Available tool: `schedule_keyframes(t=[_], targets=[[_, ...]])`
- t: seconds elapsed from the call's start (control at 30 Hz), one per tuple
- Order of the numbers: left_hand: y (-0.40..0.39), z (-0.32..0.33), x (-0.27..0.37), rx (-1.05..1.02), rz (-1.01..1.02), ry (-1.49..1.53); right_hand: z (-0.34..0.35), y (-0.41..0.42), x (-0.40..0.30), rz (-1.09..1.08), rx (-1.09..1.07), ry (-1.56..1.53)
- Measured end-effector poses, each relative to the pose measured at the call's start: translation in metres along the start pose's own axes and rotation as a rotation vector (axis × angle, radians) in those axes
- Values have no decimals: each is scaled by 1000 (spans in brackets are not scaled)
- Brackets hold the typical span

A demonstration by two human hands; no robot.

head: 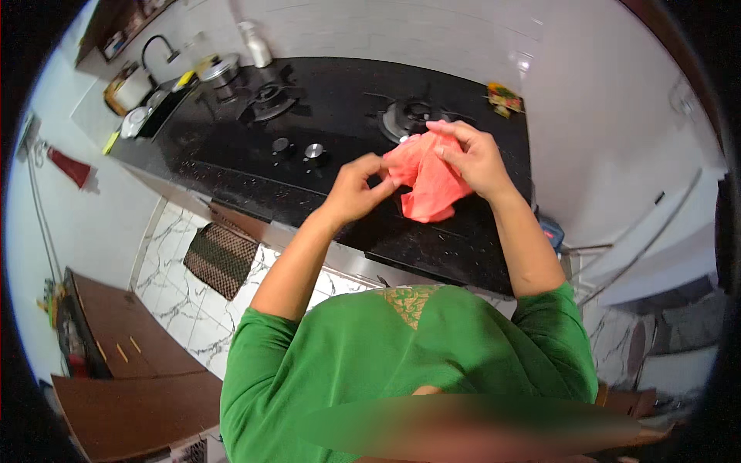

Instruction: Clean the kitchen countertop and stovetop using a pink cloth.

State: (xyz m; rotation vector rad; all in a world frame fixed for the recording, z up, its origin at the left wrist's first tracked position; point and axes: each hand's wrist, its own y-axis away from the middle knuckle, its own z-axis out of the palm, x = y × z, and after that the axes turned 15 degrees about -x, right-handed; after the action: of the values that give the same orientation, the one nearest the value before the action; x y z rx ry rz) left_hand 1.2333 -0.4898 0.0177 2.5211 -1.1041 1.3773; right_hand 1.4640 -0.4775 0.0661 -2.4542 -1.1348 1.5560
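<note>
A crumpled pink cloth (431,179) hangs between my two hands over the front part of the black gas hob. My right hand (477,156) pinches its upper right part between thumb and fingers. At its left edge, my left hand (362,188) has thumb and fingertips closed on the fabric. Just behind the cloth is the right burner (408,118), partly covered by it. To the left lie two control knobs, one dark (282,146) and one silver (314,151). Farther back on the left sits the other burner (271,103).
A white spray bottle (256,46) and a lidded steel pot (219,69) stand at the back left, near a sink (165,113) with a black tap (159,52). A colourful packet (505,99) lies at the back right corner. A woven mat (223,260) covers part of the marbled floor.
</note>
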Motion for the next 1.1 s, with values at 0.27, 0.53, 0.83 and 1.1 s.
schedule_keyframes(t=[0.27,0.53,0.83,1.1], targets=[[-66,-1,69,-557,118,133,-25,37,-88,-107,-90,110],[-34,3,72,-502,149,364,-46,75,-139,-10,275,319],[16,-77,40,-347,-109,-144,-74,154,-195,528,490,750],[40,-105,80,-68,192,37,-65,210,-177,302,1078,587]])
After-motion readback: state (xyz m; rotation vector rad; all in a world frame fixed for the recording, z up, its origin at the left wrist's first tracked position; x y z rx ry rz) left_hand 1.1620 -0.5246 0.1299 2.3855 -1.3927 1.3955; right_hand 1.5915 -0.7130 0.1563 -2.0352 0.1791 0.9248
